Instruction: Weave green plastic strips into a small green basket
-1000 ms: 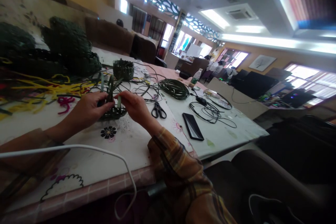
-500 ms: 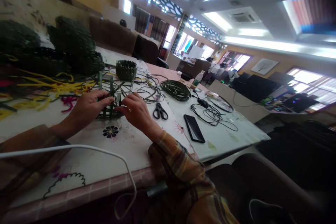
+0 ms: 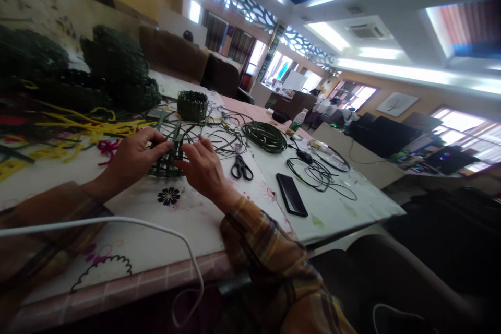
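Note:
A small dark green woven basket with upright strips rising from it sits on the table between my hands. My left hand pinches its left side near the rim, thumb reaching across toward the strips. On the right side, my right hand has thumb and fingers closed at the basket's edge; the fingertips are partly hidden. Behind them stands another round green woven basket. Loose green strips lie tangled between the two baskets. Black-handled scissors rest to the right of my right hand.
Yellow strips and a pink-red bundle lie left, before large dark green woven pieces. Rightward are a green coil, a phone, black cable and a bottle. A white cable crosses in front.
The view has shifted slightly, moving the scene a little right. Both hands stay at the small basket; the right fingers have shifted a little, and the upright strips lean more to the right.

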The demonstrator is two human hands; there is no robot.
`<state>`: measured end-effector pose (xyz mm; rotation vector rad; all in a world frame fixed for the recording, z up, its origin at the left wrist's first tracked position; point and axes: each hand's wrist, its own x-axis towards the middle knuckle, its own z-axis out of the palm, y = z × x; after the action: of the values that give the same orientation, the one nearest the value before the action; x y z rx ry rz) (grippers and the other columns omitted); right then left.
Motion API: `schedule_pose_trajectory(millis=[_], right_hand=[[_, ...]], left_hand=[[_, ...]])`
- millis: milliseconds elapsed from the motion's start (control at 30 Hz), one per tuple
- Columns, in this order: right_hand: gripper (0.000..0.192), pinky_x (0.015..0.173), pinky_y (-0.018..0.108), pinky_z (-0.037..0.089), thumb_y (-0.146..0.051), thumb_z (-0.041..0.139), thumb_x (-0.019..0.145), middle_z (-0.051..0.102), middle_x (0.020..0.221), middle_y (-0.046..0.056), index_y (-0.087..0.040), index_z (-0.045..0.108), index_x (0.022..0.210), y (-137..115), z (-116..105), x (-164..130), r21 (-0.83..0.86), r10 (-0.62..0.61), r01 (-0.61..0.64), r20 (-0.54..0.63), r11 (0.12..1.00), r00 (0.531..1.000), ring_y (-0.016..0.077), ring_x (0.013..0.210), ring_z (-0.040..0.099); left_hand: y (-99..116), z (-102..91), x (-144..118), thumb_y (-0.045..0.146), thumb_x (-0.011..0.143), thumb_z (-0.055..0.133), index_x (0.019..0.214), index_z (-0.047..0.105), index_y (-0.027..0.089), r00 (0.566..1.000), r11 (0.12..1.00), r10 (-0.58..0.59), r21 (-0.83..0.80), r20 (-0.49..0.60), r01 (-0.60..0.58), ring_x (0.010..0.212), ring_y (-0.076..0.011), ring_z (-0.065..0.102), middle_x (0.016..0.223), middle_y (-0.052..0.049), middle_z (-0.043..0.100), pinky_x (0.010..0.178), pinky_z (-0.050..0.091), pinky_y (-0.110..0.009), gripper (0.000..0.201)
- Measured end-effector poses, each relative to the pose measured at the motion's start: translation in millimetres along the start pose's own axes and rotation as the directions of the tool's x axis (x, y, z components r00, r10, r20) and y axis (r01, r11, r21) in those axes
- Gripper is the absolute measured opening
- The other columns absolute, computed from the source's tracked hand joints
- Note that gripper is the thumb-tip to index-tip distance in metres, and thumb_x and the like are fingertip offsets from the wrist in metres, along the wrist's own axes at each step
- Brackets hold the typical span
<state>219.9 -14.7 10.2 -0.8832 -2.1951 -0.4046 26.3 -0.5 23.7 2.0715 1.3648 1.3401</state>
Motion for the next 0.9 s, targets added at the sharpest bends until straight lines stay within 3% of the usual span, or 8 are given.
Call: schedule_pose_trajectory(millis=[133,300,400,600,900], right_hand=[[0.024,0.114,0.041,0.039,-0.035,0.049,0.102,0.060,0.085,0.005,-0.019,0.066,0.109,1,0,0,-0.012,0.029,-0.029,-0.007,0.999,1.000,0.0203,0.085,0.051],[0.027,0.104,0.038,0.044,-0.034,0.050,0.102,0.056,0.080,0.006,-0.018,0.070,0.111,4,-1,2,-0.046,0.058,-0.057,0.008,0.997,0.998,0.0204,0.082,0.047],[0.025,0.098,0.037,0.046,-0.033,0.052,0.101,0.055,0.080,0.006,-0.019,0.073,0.105,5,0,3,-0.048,0.083,-0.082,0.004,0.995,0.997,0.0202,0.082,0.045],[0.026,0.093,0.036,0.046,-0.033,0.051,0.102,0.056,0.083,0.007,-0.021,0.074,0.097,1,3,2,-0.025,0.154,-0.154,0.006,0.988,0.988,0.0207,0.086,0.046],[0.022,0.095,0.035,0.045,-0.035,0.058,0.099,0.060,0.084,0.007,-0.021,0.075,0.103,3,7,1,0.043,0.197,-0.195,-0.054,0.980,0.979,0.0208,0.089,0.047]], left_hand=[[-11,-1.1,4,0.053,0.082,0.064,0.118,0.057,0.020,0.991,0.991,0.125,-0.052,0.038,-0.123,0.077,-0.0162,0.054,0.085,0.002,0.058,0.073,0.043,-0.028,0.050],[-16,-4.4,7,0.055,0.086,0.062,0.099,0.064,0.020,0.944,0.944,0.322,0.054,0.076,-0.327,0.087,-0.0192,0.059,0.092,-0.002,0.063,0.085,0.046,-0.033,0.037],[-15,-4.1,7,0.052,0.090,0.060,0.100,0.066,0.019,0.921,0.916,0.386,0.088,0.058,-0.390,0.091,-0.0206,0.061,0.095,-0.004,0.065,0.087,0.047,-0.034,0.034],[-17,0.0,3,0.046,0.094,0.057,0.100,0.067,0.021,0.903,0.895,0.428,0.130,0.019,-0.427,0.098,-0.0241,0.060,0.098,-0.006,0.064,0.093,0.048,-0.041,0.027],[-10,1.5,-3,0.041,0.097,0.055,0.105,0.067,0.023,0.881,0.863,0.472,0.211,-0.012,-0.459,0.113,-0.0257,0.057,0.125,-0.010,0.054,0.105,0.046,-0.046,0.023]])
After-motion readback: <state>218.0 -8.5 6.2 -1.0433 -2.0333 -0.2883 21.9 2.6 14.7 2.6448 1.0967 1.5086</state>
